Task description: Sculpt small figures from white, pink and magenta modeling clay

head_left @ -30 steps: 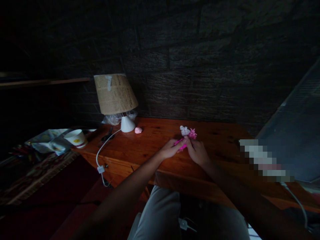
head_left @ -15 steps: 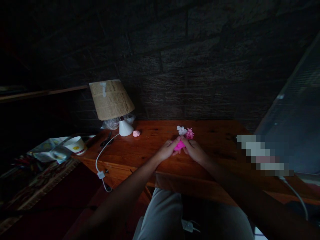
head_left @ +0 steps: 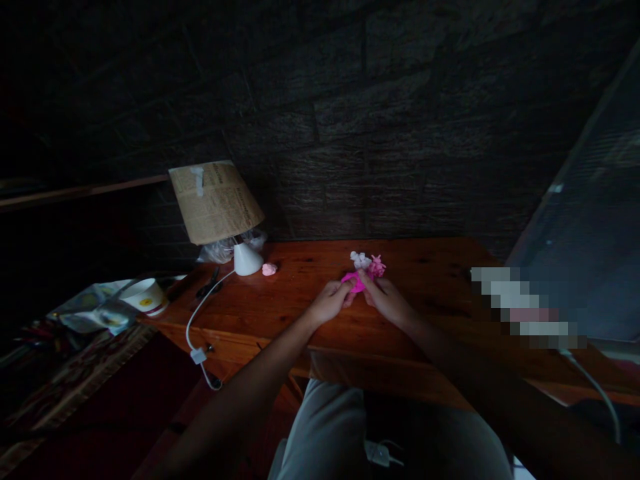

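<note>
My left hand (head_left: 329, 301) and my right hand (head_left: 387, 299) meet above the wooden desk, both closed on a bright pink piece (head_left: 355, 282). It looks soft or folded, but its material is too small to make out. The thumbs press on it from either side, and the other fingers are partly hidden beneath. Just beyond the hands, a white crumpled-looking clump (head_left: 360, 260) lies beside a pink spiky clump (head_left: 377, 266). A pale pink lump (head_left: 269, 269) rests farther left, near the lamp.
A lamp (head_left: 247, 260) with a newsprint-patterned shade stands at the left rear, its white cord hanging over the desk's (head_left: 295, 293) front edge. Dark scissors (head_left: 207, 288) and a paper cup (head_left: 146, 297) are left of it. A blurred-out patch covers something on the right.
Both hands stay on the bright pink piece, which now shows in a different shape, slightly higher between the thumbs. The fingers have shifted around it. The view has turned a little.
</note>
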